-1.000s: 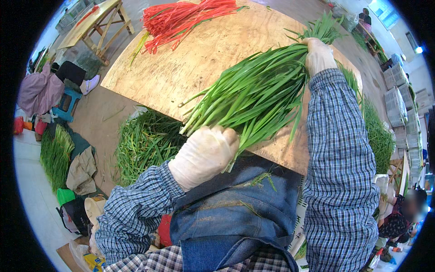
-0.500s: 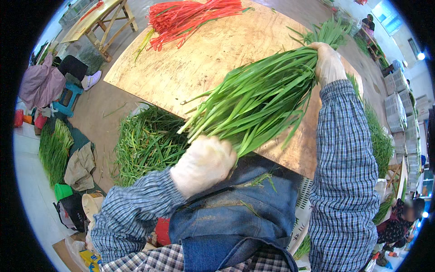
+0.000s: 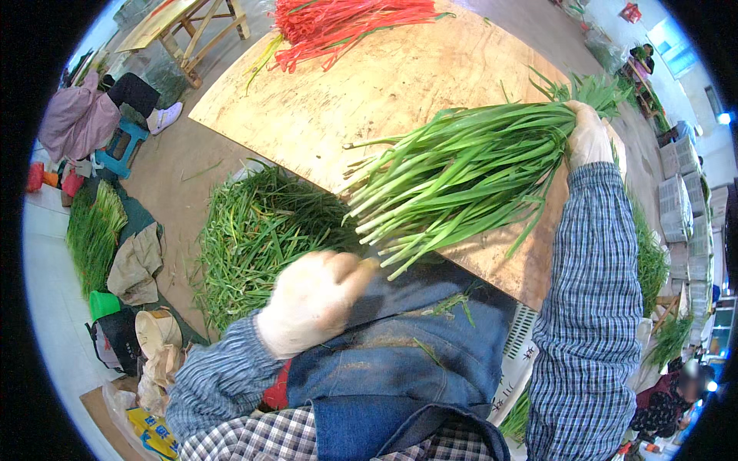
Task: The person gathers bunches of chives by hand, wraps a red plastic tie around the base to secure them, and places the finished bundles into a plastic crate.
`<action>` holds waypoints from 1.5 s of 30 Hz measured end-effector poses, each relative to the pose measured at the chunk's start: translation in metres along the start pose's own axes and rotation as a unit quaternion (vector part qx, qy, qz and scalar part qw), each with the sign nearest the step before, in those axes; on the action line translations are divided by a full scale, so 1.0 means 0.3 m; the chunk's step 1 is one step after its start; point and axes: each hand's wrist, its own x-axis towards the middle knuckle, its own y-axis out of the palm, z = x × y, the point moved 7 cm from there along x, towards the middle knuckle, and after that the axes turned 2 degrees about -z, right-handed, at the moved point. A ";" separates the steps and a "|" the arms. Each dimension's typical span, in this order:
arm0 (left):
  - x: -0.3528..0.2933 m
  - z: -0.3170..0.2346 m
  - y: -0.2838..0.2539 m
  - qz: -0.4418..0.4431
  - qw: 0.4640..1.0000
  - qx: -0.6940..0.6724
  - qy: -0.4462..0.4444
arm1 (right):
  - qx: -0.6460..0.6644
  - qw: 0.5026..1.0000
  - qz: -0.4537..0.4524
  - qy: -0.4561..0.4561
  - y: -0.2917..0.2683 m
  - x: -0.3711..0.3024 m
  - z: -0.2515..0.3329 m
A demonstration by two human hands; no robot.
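Note:
My right hand (image 3: 588,132), in what looks like a thin pale glove, grips a thick bunch of garlic chives (image 3: 469,169) toward its leafy end. The pale stem ends fan out to the left over the edge of a wooden board (image 3: 307,115). Just below those stem ends is my left hand (image 3: 315,300), its fingers curled together and apart from the bunch. Whatever its fingertips may hold is hidden. A heap of loose green leaves (image 3: 246,238) lies to the left of the board, beyond my left hand.
Red ties (image 3: 346,27) lie in a pile on the board's far side. A blue stool (image 3: 123,146) and another pile of greens (image 3: 96,238) are at the left. White crates (image 3: 676,207) are stacked at the right. A person (image 3: 669,396) sits at the lower right.
My left hand has pulled away from the stem ends, down and to the left. My right hand and the bunch sit slightly farther right and lower, with the stems more spread.

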 end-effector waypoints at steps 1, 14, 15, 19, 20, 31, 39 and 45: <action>0.040 -0.029 0.010 -0.061 0.998 0.001 0.016 | 0.046 0.998 -0.028 0.016 -0.021 -0.001 -0.021; -0.014 0.131 0.303 -0.096 0.604 -0.689 -0.390 | 0.518 0.818 -0.027 0.249 0.052 -0.060 -0.160; -0.016 0.127 0.306 -0.109 0.570 -0.716 -0.389 | 0.454 0.871 -0.025 0.186 0.034 -0.060 -0.107; -0.031 0.128 0.301 -0.201 0.491 -0.773 -0.347 | 0.669 0.646 -0.035 0.365 0.080 -0.107 -0.072; -0.029 0.123 0.294 -0.209 0.488 -0.778 -0.335 | 0.664 0.653 -0.032 0.362 0.080 -0.109 -0.062; -0.054 0.120 0.320 -0.167 0.453 -0.796 -0.364 | 0.602 0.716 -0.039 0.352 0.047 -0.198 0.013; -0.092 0.116 0.324 -0.148 0.474 -0.759 -0.421 | 0.602 0.730 -0.010 0.324 0.127 -0.186 -0.115; -0.128 0.138 0.353 -0.185 0.460 -0.746 -0.445 | 0.634 0.690 -0.013 0.347 0.151 -0.187 -0.143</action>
